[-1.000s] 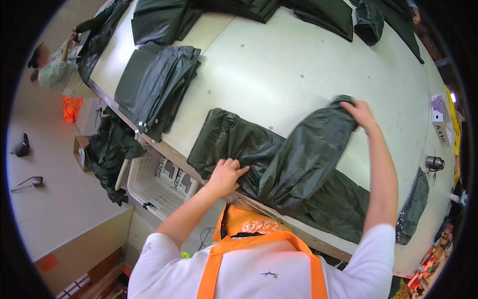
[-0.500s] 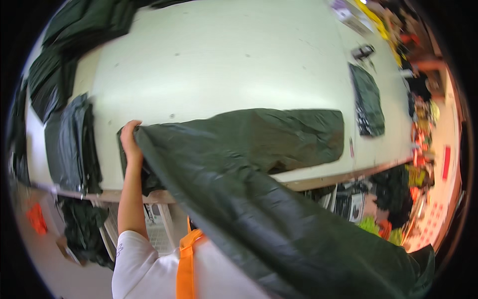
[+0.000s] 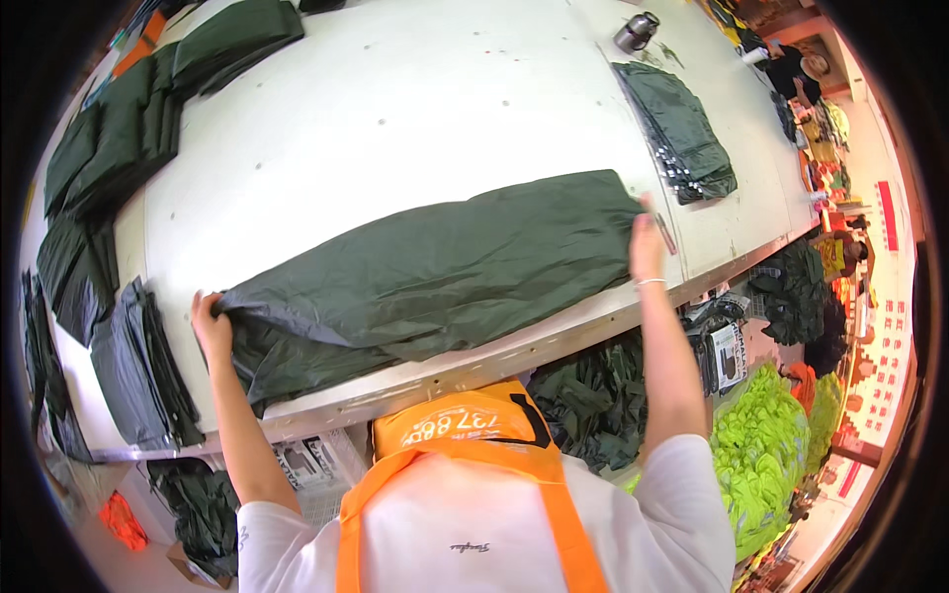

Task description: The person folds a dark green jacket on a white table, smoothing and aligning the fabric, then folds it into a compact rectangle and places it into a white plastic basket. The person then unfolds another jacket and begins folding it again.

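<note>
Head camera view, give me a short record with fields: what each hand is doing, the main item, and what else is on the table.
main item: dark green garment, spread lengthwise across the white table
left hand: left hand grips the garment's left end, at the table's near edge
right hand: right hand holds the garment's right end
left side of table: stacks of folded dark garments
far right of table: folded garment pile, with a metal cup beyond it
under table: more dark green fabric
</note>
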A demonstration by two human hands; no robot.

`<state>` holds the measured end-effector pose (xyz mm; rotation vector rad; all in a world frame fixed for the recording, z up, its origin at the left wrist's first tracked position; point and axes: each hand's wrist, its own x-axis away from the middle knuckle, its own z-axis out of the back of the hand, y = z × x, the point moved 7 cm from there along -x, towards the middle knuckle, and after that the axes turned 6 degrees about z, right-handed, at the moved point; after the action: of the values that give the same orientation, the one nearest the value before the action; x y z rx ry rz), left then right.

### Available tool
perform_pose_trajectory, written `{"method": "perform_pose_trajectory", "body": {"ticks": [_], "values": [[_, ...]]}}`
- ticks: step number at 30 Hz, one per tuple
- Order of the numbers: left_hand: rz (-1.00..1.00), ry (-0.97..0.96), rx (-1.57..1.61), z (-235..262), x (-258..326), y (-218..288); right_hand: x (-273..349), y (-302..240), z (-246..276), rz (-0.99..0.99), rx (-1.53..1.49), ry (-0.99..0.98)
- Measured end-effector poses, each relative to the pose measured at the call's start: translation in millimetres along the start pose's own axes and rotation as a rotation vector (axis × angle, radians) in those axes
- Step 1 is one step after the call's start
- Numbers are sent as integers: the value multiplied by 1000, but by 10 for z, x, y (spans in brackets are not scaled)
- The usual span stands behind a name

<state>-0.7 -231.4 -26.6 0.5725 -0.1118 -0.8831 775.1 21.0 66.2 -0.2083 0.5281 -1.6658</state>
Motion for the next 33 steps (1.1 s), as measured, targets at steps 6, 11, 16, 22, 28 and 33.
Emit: {"method": "perform_pose_trajectory", "body": {"ticks": [6,11,16,22,28,33], "values": [[-289,-120,-142,-46,1269,2689,180,-419,219,221,-270,168],[-152,-348,-449,-798,1417,2695,466,-1107,-330,749,211,-344],[-206,-366,-455,-1176,1342,2435,331,-779,-982,648,-16,-612],[-210,-395,-474,-1192,1333,2421,-1898,836,249,138,27,458],[-167,-472,-541,-1224,1319,2405,-2020,2476,62,-427,139,342],[-178,-477,-572,-1250,1342,2387,-2057,2559,300,-326,61,502]]}}
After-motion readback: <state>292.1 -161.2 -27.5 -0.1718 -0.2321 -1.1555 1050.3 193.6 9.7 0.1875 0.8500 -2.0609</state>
